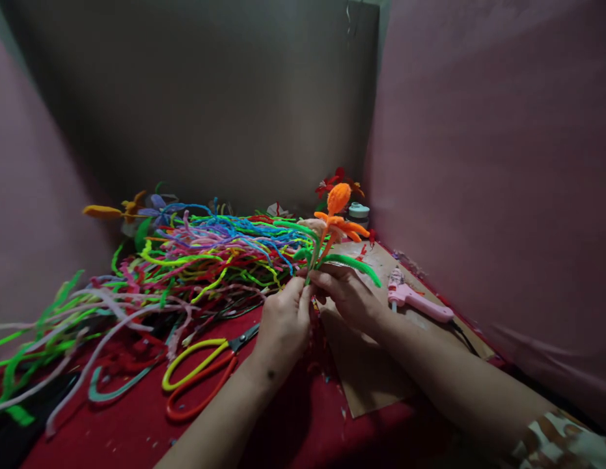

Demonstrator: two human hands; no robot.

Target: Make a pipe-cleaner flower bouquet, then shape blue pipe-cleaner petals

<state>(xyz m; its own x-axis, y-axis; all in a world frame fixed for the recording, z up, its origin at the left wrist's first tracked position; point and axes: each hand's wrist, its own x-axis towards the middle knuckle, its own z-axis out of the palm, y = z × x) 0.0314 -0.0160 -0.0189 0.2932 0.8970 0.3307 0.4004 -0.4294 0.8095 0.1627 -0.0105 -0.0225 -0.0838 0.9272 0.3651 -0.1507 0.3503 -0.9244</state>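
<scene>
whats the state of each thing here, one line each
pipe cleaner flower: upright, held by both hands at the stem
left hand: closed on the stem
right hand: closed on the stem
scissors: lying flat, blades shut
glue gun: lying on cardboard, untouched
pipe cleaner pile: loose, tangled

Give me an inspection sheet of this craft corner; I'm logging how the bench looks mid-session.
Surface: red cloth table, brown cardboard sheet on its right half.
Job's things: orange pipe-cleaner flower with green stem and leaves, held upright.
Clutter: heap of coloured pipe cleaners; scissors with yellow and orange handles; small finished flowers at the back; small jar.
Grippers: left hand and right hand both pinch the stem.
Cables: dark cord from the pink glue gun.
Surroundings: pink walls, grey back panel.
</scene>
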